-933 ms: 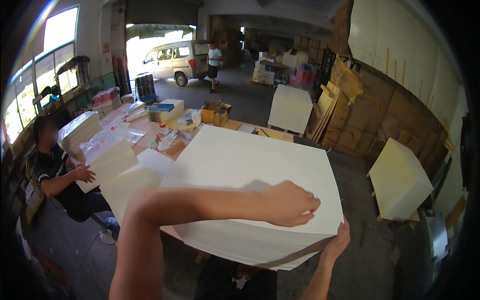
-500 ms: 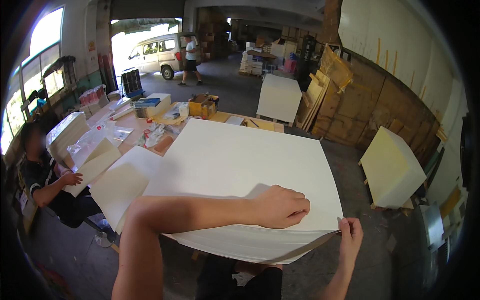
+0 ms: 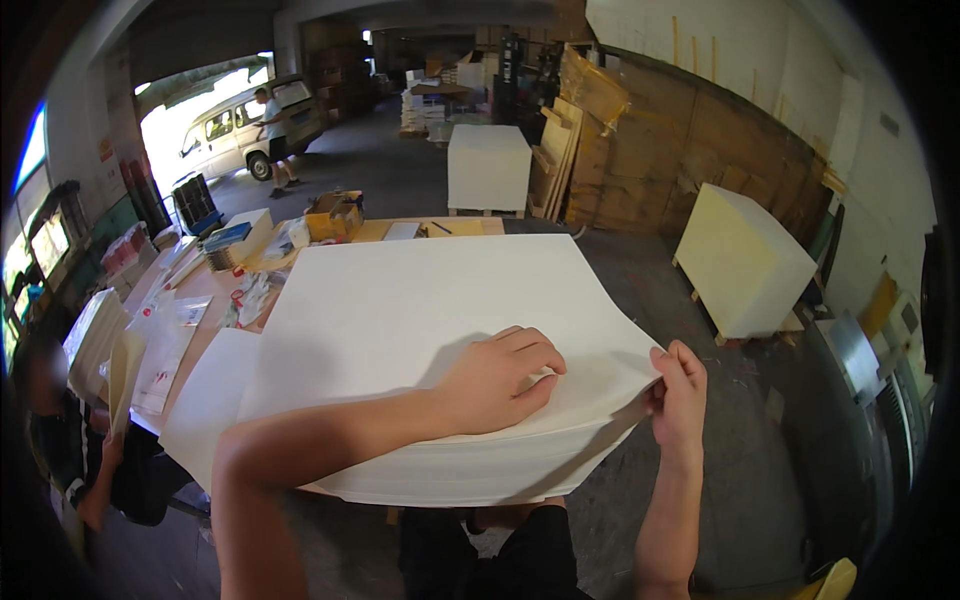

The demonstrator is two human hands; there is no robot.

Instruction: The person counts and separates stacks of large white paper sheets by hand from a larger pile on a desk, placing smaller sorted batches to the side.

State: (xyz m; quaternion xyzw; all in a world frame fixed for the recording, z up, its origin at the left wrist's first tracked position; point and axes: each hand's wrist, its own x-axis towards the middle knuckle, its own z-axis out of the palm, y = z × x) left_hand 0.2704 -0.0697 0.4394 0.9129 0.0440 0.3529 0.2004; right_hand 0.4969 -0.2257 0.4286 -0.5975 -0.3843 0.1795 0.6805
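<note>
A large stack of white sheets (image 3: 430,290) lies before me, its near edge fanned and sagging past the table. My left hand (image 3: 500,378) rests on the top sheet, fingers loosely bent with a gap to the thumb, holding nothing. My left forearm crosses the near left part of the stack. At the right corner, my right hand (image 3: 680,385) pinches the edge of the top sheet between thumb and fingers, and the corner is bent up slightly. Whether it grips one sheet or several, I cannot tell.
Bags and boxes lie on the table (image 3: 205,335) at left, with a yellow carton (image 3: 335,215) behind. A seated co-worker (image 3: 75,440) holds a sheet at far left. Wrapped pallet stacks (image 3: 745,260) stand on the right. A person walks by a van (image 3: 230,130).
My right hand has raised the sheet corner a little. My left hand's fingers have loosened on the stack. The view has turned right; the co-worker's sheet is now held more upright.
</note>
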